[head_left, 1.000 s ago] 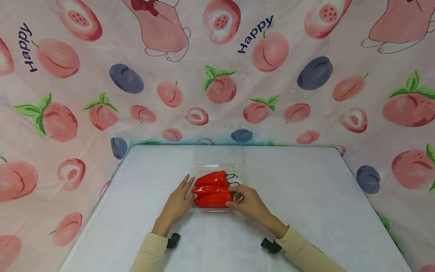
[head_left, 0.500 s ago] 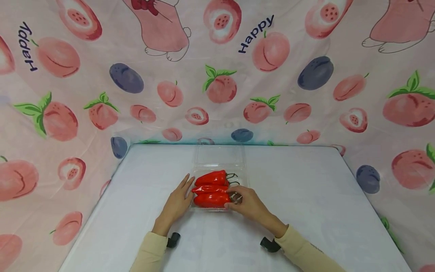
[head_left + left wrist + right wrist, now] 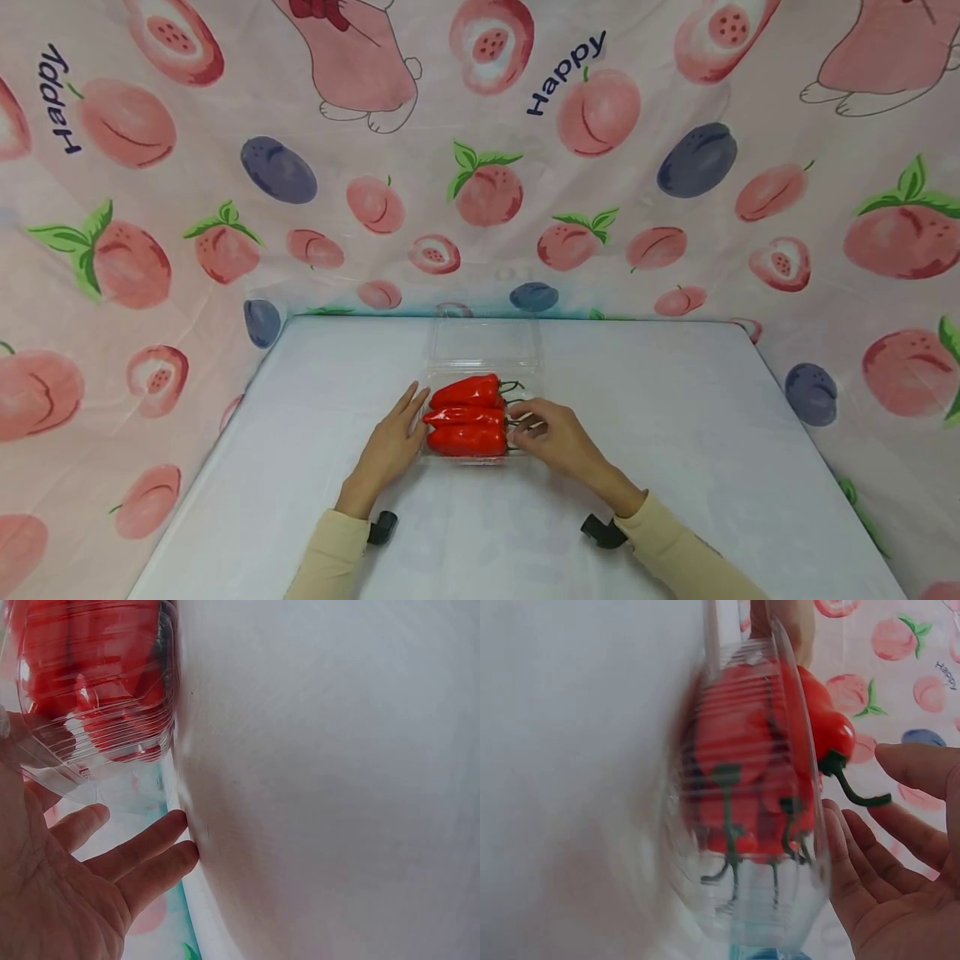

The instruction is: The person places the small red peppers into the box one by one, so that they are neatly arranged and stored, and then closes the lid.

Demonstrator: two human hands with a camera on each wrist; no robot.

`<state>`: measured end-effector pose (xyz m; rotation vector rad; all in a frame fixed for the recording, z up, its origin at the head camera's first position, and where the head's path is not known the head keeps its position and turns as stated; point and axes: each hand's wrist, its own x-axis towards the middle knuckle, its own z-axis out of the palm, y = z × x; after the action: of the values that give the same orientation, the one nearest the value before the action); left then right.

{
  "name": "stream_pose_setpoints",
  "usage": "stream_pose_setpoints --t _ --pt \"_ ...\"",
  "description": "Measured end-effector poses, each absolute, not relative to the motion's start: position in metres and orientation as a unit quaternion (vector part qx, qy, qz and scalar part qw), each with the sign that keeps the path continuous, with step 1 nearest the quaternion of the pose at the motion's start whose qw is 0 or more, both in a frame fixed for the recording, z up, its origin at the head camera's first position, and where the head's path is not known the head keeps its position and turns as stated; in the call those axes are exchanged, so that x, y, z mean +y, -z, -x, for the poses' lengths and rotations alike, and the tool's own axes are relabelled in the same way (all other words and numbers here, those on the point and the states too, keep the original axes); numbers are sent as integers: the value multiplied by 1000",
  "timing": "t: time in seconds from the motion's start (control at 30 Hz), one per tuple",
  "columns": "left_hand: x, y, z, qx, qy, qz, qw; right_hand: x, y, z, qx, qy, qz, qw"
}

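Several red peppers (image 3: 468, 440) with green stems lie side by side in a clear plastic clamshell box (image 3: 468, 462), stems to the right. Its lid (image 3: 485, 343) is folded back behind. My left hand (image 3: 389, 440) rests at the box's left side, fingers spread; in the left wrist view, two fingertips (image 3: 177, 819) meet the white table. At the stem end is my right hand (image 3: 558, 437), thumb and fingers apart. The right wrist view has its thumb beside the stem of the topmost pepper (image 3: 831, 735), which rises above the box rim, with a gap between them.
The white tabletop (image 3: 675, 433) spreads around the box. A pink fruit-print cloth (image 3: 480, 125) hangs behind and along both sides. Each wrist carries a small black camera, such as the right one (image 3: 602, 531).
My right hand has let go of the front pepper and drawn back slightly to the right, so its stem now shows. The left hand stays in place.
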<state>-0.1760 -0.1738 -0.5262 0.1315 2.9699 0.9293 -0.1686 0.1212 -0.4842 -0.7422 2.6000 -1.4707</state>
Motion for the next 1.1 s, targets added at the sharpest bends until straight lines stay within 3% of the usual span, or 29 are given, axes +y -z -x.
stream_pose_setpoints --t 1.1 --pt "-176 524 178 949 -309 -47 40 142 478 190 858 473 199 -20"
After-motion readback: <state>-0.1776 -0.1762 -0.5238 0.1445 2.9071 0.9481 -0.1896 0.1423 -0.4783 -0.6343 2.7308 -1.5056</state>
